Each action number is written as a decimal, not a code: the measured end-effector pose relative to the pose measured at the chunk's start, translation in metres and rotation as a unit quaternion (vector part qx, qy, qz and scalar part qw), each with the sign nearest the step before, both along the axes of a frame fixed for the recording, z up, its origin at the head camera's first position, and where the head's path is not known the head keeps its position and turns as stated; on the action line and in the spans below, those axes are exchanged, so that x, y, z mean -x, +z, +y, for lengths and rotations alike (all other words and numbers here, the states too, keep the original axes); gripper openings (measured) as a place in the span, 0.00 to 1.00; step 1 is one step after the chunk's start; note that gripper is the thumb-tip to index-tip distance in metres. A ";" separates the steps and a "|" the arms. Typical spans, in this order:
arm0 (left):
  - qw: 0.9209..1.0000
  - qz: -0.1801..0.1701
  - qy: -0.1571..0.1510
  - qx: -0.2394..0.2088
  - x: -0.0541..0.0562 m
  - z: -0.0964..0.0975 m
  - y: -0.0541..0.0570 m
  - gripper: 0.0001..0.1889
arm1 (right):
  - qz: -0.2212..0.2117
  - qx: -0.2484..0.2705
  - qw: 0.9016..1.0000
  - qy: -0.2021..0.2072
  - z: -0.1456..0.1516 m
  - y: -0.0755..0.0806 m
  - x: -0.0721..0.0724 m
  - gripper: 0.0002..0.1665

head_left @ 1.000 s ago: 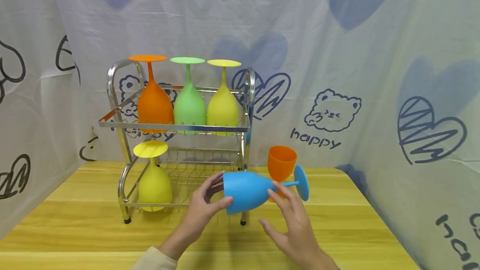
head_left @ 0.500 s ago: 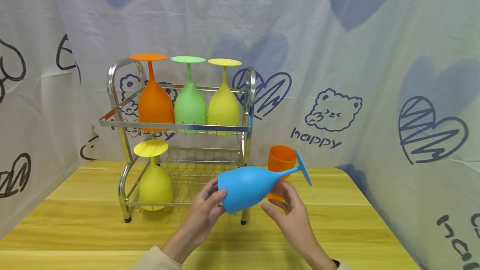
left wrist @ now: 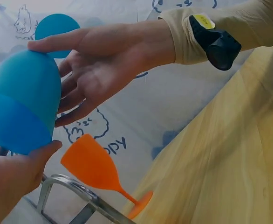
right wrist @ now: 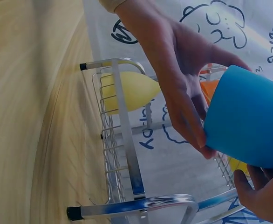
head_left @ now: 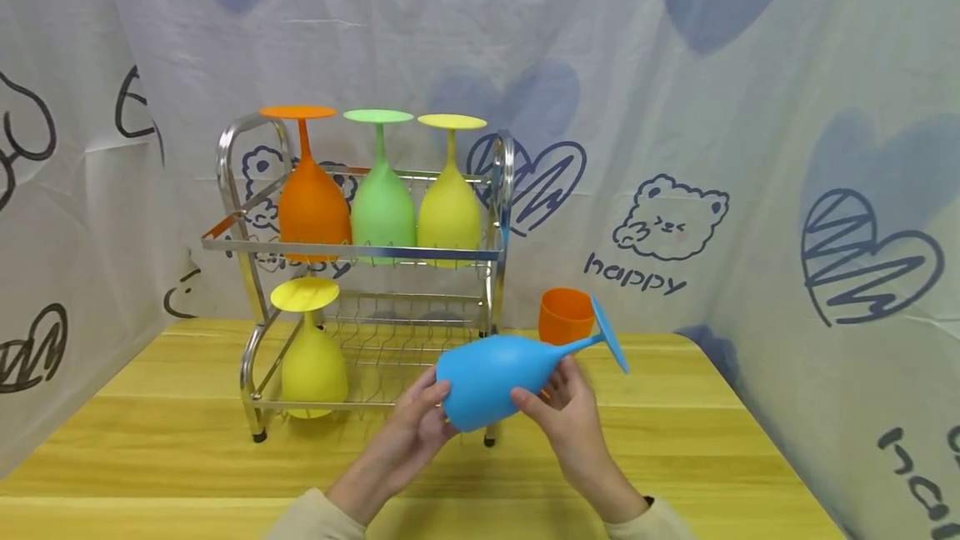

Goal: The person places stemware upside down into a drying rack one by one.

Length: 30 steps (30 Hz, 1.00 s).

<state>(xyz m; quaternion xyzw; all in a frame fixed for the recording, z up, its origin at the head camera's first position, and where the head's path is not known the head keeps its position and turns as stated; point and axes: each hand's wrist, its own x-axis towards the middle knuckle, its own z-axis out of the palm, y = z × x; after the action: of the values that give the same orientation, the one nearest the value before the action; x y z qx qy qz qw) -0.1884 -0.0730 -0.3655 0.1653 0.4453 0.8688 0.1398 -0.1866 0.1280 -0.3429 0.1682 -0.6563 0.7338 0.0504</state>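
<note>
A blue plastic wine goblet [head_left: 491, 377] lies tilted in the air between both hands, its stem and foot up to the right and its mouth toward the left. My left hand [head_left: 416, 423] grips the bowl at the rim, thumb on the near side and fingers beneath. Near the stem end, my right hand [head_left: 573, 423] holds the bowl with the thumb in front and fingers behind. In the left wrist view the right hand [left wrist: 104, 65] reaches across to the blue goblet [left wrist: 29, 93]. An orange goblet [head_left: 566, 315] stands upright behind, partly hidden.
A two-tier metal rack [head_left: 352, 250] stands at the left on the wooden table [head_left: 705, 440]. Upside down on top are orange [head_left: 313, 207], green [head_left: 382, 211] and yellow [head_left: 450, 211] goblets. Another yellow goblet [head_left: 313, 365] sits on the lower tier. A printed cloth [head_left: 675, 107] hangs behind.
The blue goblet's foot end has tipped up. My right hand has shifted from fingers near the stem to a thumb-and-fingers hold on the bowl. The left hand keeps its grip.
</note>
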 end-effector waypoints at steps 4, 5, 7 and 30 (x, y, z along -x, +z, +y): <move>1.000 0.020 -0.012 -0.003 -0.001 -0.004 0.000 0.41 | 0.009 0.001 1.000 -0.004 -0.001 -0.002 -0.001 0.44; 1.000 0.029 -0.009 -0.004 0.000 -0.006 0.000 0.41 | 0.014 -0.004 1.000 -0.006 -0.001 -0.003 -0.001 0.44; 0.999 0.044 0.003 0.005 0.000 -0.010 0.000 0.39 | 0.020 -0.006 1.000 -0.011 -0.001 -0.005 -0.001 0.44; 0.883 0.336 0.288 0.157 -0.046 -0.135 0.027 0.21 | 0.369 -0.124 0.915 -0.106 -0.005 -0.031 0.026 0.41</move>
<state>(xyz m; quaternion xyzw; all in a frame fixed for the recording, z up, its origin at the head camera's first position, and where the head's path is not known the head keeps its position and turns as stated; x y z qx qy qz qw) -0.1422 -0.2084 -0.3388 0.2874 0.6242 0.6821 -0.2503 -0.2122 0.1231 -0.3742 0.3610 -0.6911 0.5223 0.3455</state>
